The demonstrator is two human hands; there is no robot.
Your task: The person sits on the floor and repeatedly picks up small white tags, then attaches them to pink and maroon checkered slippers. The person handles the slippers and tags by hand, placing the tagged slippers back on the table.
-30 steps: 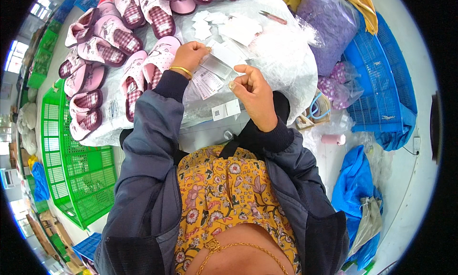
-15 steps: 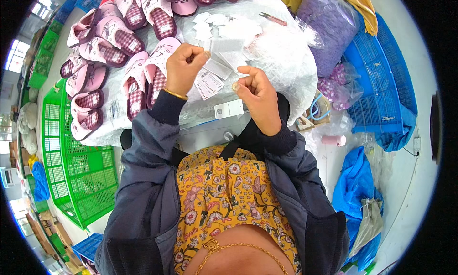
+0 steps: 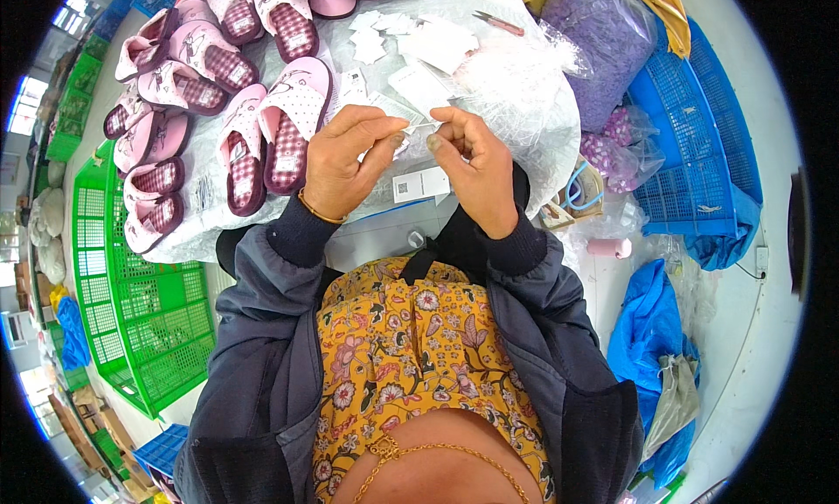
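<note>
Right in the middle, over the near part of the plastic-covered table [image 3: 546,145], a thin white strip [image 3: 421,126] spans the gap between the two hands, too fine to make out fully; the left hand [image 3: 351,161] has thumb and forefinger pressed together on one end of it; the right hand [image 3: 481,167] curls at the other end, thumb and forefinger bent, and whether they grip it I cannot tell; just below the fingertips lies a white tag [image 3: 420,186] with a dark square, flat by the table's near edge; beyond them, paper slips [image 3: 421,86] overlap on the plastic, the nearest partly hidden by the fingers; close to the left hand sits a pink slipper [image 3: 294,89] with a checked insole, its mate beside it, and more pairs crowd the left and far side, so that flank is well blocked; crumpled clear film [image 3: 516,77] takes up the right, red-handled snips [image 3: 502,24] lying beyond it; farther right comes a bulging purple bag [image 3: 594,49], then a blue basket [image 3: 686,154]; lower down, a small box [image 3: 592,191] holds blue cord [image 3: 573,194], with a pink roll [image 3: 609,248] near it; and off left, a green crate [image 3: 144,316] stands below the slippers.
</note>
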